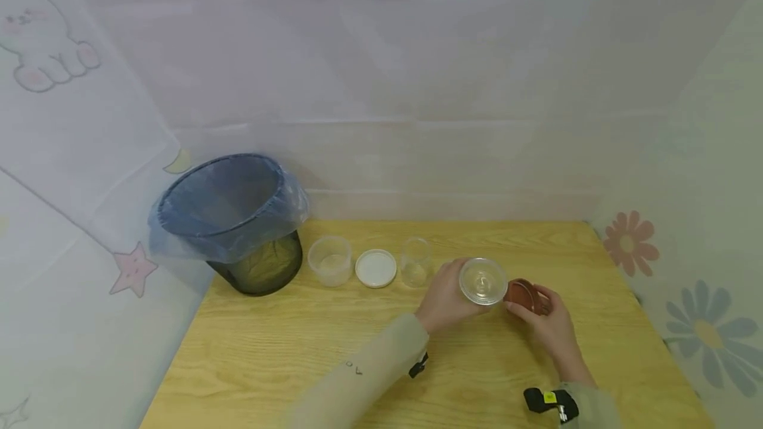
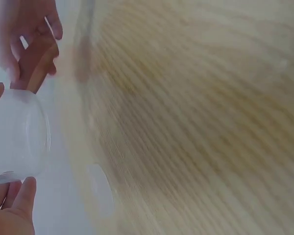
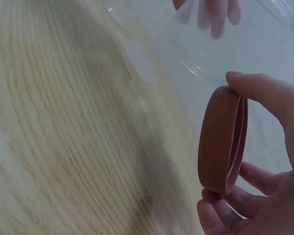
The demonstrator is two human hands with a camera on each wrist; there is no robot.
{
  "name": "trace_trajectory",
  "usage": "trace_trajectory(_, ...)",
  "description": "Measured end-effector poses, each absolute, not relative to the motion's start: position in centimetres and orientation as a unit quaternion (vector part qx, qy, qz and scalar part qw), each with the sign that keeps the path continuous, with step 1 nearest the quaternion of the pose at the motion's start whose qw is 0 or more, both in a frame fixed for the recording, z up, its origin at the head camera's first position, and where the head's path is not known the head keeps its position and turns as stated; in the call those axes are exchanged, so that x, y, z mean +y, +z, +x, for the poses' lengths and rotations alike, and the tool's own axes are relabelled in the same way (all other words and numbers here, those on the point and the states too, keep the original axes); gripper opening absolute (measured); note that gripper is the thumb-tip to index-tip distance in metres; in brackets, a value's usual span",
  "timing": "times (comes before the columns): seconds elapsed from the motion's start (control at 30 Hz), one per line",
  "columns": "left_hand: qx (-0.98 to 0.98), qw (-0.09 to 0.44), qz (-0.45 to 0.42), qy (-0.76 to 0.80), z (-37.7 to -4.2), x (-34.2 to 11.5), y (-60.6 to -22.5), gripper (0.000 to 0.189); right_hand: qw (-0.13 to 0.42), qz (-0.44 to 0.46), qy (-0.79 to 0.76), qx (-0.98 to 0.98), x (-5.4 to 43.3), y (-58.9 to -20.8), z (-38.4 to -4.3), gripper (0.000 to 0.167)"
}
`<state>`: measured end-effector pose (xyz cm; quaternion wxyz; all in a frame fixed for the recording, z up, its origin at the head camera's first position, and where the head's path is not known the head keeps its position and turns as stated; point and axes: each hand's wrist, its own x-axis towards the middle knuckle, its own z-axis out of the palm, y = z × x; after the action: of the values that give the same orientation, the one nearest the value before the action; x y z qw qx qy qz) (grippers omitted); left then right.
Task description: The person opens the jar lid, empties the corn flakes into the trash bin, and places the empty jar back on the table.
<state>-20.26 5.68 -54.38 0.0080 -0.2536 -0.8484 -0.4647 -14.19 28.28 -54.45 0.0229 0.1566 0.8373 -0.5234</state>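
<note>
My left hand (image 1: 448,298) grips a clear round jar (image 1: 483,281) above the table, its round end turned up toward the head camera. In the left wrist view the thumb and fingers hold opposite sides of the see-through jar (image 2: 12,132). Just right of it, my right hand (image 1: 556,328) pinches a reddish-brown round lid (image 1: 522,296). The right wrist view shows this lid (image 3: 217,142) on edge, thumb on top and fingers below, its hollow side toward the palm. Lid and jar are side by side, overlapping in the left wrist view.
Behind the hands, a clear cup (image 1: 416,262), a white round lid (image 1: 376,269) and a translucent tub (image 1: 330,261) stand in a row on the wooden table (image 1: 256,356). A dark bin (image 1: 256,273) with a blue liner stands at the left; a pale wall covering (image 1: 381,71) rises behind.
</note>
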Motion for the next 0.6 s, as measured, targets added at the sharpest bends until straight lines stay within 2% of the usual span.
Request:
trace_trajectory(0.23, -0.872, 0.025, -0.244, -0.425, -22.2, 7.7, -56.0, 0.091, 0.034, 0.159, -0.49, 0.857, 29.6, -55.7, -15.0, 0.106)
trace_trajectory(0.6, -0.889, 0.019, -0.207, -0.409, -22.2, 8.3, -56.6, 0.091, 0.045, 0.17, -0.487, 0.855, 29.5, -56.2, -15.0, 0.106)
